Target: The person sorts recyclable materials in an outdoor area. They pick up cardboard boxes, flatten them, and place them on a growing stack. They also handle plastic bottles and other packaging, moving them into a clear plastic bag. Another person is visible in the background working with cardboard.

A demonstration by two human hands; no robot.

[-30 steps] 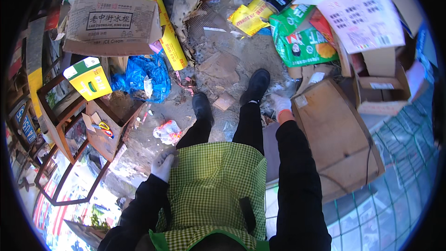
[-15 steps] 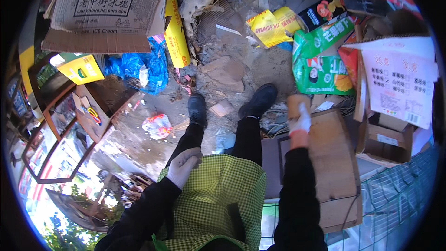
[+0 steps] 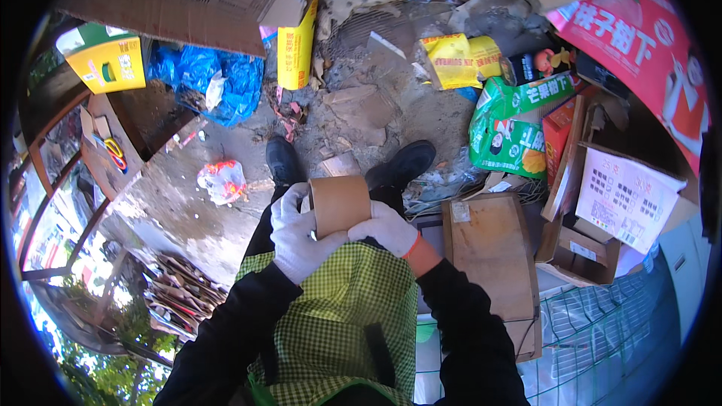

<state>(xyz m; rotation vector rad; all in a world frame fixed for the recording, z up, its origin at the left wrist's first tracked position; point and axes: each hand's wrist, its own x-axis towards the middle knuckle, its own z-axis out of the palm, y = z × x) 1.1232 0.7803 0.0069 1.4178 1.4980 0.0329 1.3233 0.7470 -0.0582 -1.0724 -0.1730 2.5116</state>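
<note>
A wide tan roll [image 3: 340,205], seemingly brown packing tape, is held in front of the checked apron [image 3: 338,278]. My left hand [image 3: 297,229], in a white glove, curls round its left side with the thumb below. My right hand [image 3: 383,227], also gloved and with an orange band at the wrist, grips its lower right edge. The fingertips behind the roll are hidden. My two hands almost meet under it.
Right of my legs lies a flat cardboard box [image 3: 492,256], with green wire mesh [image 3: 594,323] below it. Open cartons [image 3: 587,248] stand farther right. A large carton [image 3: 188,0], blue plastic bag [image 3: 218,83] and crumpled clear bag [image 3: 222,182] are to the left, near scissors [image 3: 115,154].
My right hand has brought the roll from above the flat box at the right to the middle. My left hand has come up and taken hold of it too. The view has shifted.
</note>
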